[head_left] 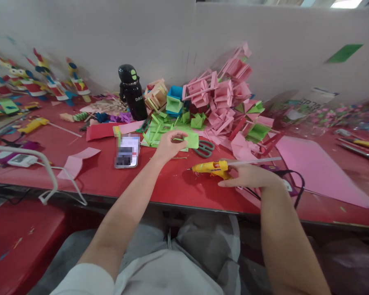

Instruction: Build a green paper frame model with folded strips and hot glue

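Over the middle of the table, my left hand has its thumb and fingers curled together on a small light green piece of paper. My right hand is round the handle of a yellow hot glue gun, whose nozzle points left, low over the red tabletop. A clear glue stick juts from the gun's back. Between the hands, a little farther off, lie dark-handled scissors. Behind my left hand are loose green paper strips and folded pieces.
Folded pink paper shapes are heaped against the wall. A black bottle stands left of a blue paper box. A phone lies left of my hands, pink sheets to the right. A white metal bar rises at the left edge.
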A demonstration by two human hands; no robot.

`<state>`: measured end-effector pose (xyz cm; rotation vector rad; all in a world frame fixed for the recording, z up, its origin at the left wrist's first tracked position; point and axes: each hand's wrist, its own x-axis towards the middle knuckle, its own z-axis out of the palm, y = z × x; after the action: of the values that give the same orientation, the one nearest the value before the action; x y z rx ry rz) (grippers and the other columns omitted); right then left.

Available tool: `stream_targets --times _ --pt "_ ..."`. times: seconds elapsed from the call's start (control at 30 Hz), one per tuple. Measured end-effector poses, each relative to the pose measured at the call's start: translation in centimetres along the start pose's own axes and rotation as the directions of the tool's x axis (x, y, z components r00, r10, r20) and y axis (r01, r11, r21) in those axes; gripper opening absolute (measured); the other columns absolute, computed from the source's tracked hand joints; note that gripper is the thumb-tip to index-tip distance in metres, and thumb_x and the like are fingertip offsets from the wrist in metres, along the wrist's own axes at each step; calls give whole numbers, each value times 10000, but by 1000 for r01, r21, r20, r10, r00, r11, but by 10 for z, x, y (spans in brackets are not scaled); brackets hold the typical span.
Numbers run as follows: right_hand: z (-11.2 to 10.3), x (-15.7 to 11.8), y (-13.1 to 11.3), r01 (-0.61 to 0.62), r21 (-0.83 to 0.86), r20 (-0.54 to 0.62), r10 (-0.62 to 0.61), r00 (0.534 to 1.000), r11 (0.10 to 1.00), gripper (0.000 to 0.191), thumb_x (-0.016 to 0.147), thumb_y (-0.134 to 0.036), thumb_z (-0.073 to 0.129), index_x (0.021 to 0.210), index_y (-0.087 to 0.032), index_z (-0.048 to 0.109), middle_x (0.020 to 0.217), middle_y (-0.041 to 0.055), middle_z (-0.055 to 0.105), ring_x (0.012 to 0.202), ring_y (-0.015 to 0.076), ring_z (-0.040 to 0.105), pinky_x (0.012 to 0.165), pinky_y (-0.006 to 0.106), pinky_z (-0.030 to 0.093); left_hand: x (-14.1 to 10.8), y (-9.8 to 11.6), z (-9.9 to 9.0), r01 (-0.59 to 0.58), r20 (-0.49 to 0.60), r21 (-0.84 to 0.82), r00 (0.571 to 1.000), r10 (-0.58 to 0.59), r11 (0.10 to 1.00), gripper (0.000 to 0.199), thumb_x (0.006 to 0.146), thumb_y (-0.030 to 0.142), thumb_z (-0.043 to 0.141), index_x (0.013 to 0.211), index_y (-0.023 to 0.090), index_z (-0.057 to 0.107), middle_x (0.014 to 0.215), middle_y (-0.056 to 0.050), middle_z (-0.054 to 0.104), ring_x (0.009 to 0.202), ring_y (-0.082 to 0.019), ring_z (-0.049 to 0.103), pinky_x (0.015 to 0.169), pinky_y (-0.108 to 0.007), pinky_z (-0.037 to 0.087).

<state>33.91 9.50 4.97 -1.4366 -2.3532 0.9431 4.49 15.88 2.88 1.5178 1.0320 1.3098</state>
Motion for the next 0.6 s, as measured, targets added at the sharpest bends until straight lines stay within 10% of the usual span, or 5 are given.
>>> stream_targets --times 0.17,0.6 --pt "10 13 -12 -123 24 13 123 992 992 432 816 -557 708 1090 -226 752 1006 71 792 911 308 746 817 415 615 -1 1 0 30 14 -8 999 -30 1000 286 715 93 729 996 145 738 976 -51 708 734 -103 685 638 -201 556" --pt "12 27 -24 122 262 -364 -19 931 957 376 871 -604 653 926 -232 670 715 40 630 657 217 594 621 374 522 -6 9 0 57 99 41 993 -61 998 387 710 53 740 1081 160 735 1013 -50 697 775 -102 685 706 -225 571"
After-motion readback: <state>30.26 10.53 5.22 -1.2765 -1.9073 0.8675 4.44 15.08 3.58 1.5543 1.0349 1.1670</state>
